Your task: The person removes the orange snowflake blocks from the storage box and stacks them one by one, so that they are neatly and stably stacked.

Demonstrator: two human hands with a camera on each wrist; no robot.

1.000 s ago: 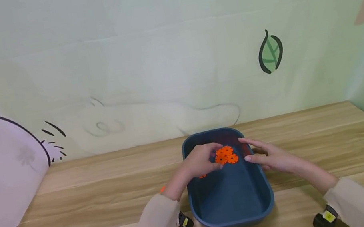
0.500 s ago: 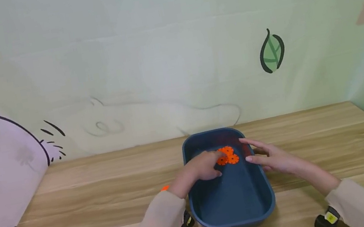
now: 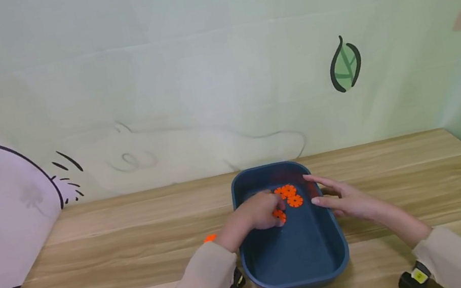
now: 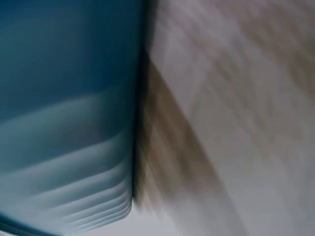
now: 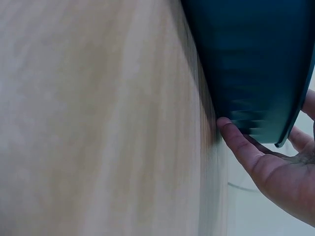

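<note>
A dark blue plastic bin (image 3: 301, 283) stands on the wooden table. Inside it, my left hand (image 3: 258, 212) pinches an orange flower-shaped disc (image 3: 279, 216) between thumb and fingers, low near the bin's floor. Several similar orange discs (image 3: 294, 200) lie just beyond those fingertips. On the bin's right side, my right hand (image 3: 347, 201) holds the wall, with thumb and forefinger over the rim and other fingers outside. The right wrist view shows that hand (image 5: 288, 177) against the outer wall. In the left wrist view, the bin's ribbed side (image 4: 64, 147) shows, but the hand does not.
Another orange piece (image 3: 210, 238) lies on the table left of the bin, partly hidden by the left forearm. Behind the table (image 3: 137, 243) hangs a pale green backdrop (image 3: 221, 89) with painted leaves. Black wrist cameras (image 3: 414, 280) sit under the sleeves.
My left hand has shifted toward the near side of the bin and drawn one orange disc away from the group. The right hand has stayed at the rim.
</note>
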